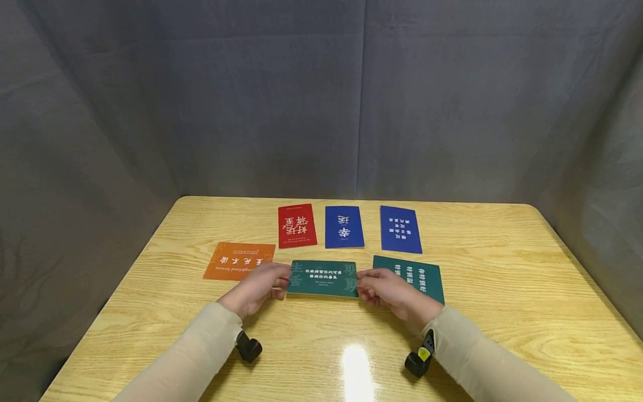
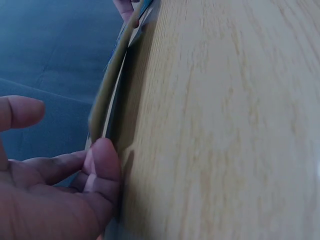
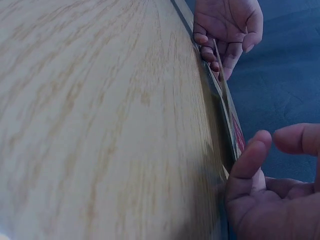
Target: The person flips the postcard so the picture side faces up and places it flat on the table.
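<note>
A dark green card with white lettering lies lengthwise between the two hands, tilted a little and just above the tabletop. At its left end my left hand pinches the short edge. The opposite edge is gripped by the fingers of my right hand. Both wrist views catch the card almost edge-on, with a narrow shadow under it. An orange card lies partly behind the left hand. Another green card is partly covered by the right hand and forearm.
Along the back of the wooden table lie a red card, a blue card and a second blue card. Grey curtains stand behind and at both sides.
</note>
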`<state>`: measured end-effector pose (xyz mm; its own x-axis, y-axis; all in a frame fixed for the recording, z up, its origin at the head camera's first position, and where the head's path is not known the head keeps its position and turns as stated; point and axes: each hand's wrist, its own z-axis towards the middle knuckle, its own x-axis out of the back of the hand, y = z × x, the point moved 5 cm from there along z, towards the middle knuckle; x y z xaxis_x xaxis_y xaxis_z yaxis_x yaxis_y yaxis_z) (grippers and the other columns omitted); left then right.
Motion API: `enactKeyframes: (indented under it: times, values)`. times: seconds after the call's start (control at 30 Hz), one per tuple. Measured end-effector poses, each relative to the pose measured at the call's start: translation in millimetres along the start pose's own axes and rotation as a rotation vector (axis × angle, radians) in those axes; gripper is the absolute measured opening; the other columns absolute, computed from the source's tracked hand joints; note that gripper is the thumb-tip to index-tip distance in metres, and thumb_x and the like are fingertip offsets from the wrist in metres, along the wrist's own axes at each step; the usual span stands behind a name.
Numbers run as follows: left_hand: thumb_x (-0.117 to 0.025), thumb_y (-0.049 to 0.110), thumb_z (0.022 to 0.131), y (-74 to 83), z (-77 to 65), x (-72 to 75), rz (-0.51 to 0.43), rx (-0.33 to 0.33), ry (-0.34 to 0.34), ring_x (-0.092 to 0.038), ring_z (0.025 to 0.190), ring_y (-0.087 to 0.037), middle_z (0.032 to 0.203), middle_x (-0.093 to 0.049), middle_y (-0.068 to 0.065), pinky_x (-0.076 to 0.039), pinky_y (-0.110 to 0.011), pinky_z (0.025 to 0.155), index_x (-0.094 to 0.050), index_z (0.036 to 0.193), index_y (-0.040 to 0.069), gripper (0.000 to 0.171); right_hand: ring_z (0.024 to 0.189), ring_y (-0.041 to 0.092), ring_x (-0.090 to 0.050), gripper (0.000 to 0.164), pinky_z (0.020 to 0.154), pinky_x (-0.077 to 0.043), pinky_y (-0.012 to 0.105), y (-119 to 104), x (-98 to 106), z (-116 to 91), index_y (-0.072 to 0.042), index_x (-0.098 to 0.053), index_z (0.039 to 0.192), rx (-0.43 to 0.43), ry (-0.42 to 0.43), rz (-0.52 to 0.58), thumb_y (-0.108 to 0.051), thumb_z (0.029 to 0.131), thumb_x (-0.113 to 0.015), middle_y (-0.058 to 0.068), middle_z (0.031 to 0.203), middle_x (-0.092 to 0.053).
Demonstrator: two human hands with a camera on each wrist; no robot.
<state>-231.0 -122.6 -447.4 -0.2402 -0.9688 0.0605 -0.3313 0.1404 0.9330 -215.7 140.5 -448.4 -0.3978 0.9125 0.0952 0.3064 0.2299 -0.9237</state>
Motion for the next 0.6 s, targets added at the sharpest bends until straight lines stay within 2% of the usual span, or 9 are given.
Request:
enactKeyframes:
  times: [0.2, 0.4, 0.5, 0.6]
  values:
    - [-0.053, 0.013, 0.103, 4.6, -3.6, -3.1, 0.113, -0.008, -0.002, -0.054, 0.103, -0.028, 0.118, -0.06, -0.021, -0.054, -0.031, 0.076, -0.052, 0.136, -0.018, 0.045, 0.071, 0.011, -0.054, 0.06, 0.062, -0.046, 0.022, 2.2, -2.5, -1.2, 0.017, -0.028, 0.153, -0.011, -0.036, 0.001, -0.007, 0.103, -0.051, 0.007, 0.086, -0.062]
    - [-0.055, 0.018, 0.102, 9.0, -9.6, -3.9, 0.264, -0.005, 0.017, -0.054, 0.114, -0.032, 0.139, -0.056, -0.023, -0.054, -0.036, 0.082, -0.051, 0.142, -0.013, 0.051, 0.071, 0.011, -0.054, 0.06, 0.063, -0.046, 0.023, 2.5, -3.0, -1.0, 0.017, -0.03, 0.153, -0.005, -0.046, -0.019, -0.008, 0.103, -0.052, 0.006, 0.087, -0.064]
    - [-0.056, 0.021, 0.101, 11.1, -11.8, -5.5, 0.353, -0.01, 0.012, -0.054, 0.112, -0.03, 0.143, -0.056, -0.022, -0.052, -0.035, 0.08, -0.052, 0.144, -0.009, 0.052, 0.071, 0.011, -0.053, 0.059, 0.063, -0.045, 0.023, 2.1, -3.4, -1.6, 0.017, -0.03, 0.152, -0.006, -0.047, -0.032, -0.008, 0.103, -0.052, 0.007, 0.088, -0.064]
    - [-0.057, 0.022, 0.101, 12.0, -12.6, -6.5, 0.387, -0.014, 0.008, -0.053, 0.11, -0.03, 0.144, -0.056, -0.021, -0.05, -0.035, 0.08, -0.052, 0.144, -0.009, 0.053, 0.071, 0.012, -0.053, 0.058, 0.063, -0.045, 0.023, 2.1, -3.5, -2.3, 0.017, -0.031, 0.152, -0.007, -0.047, -0.038, -0.008, 0.104, -0.052, 0.007, 0.088, -0.063]
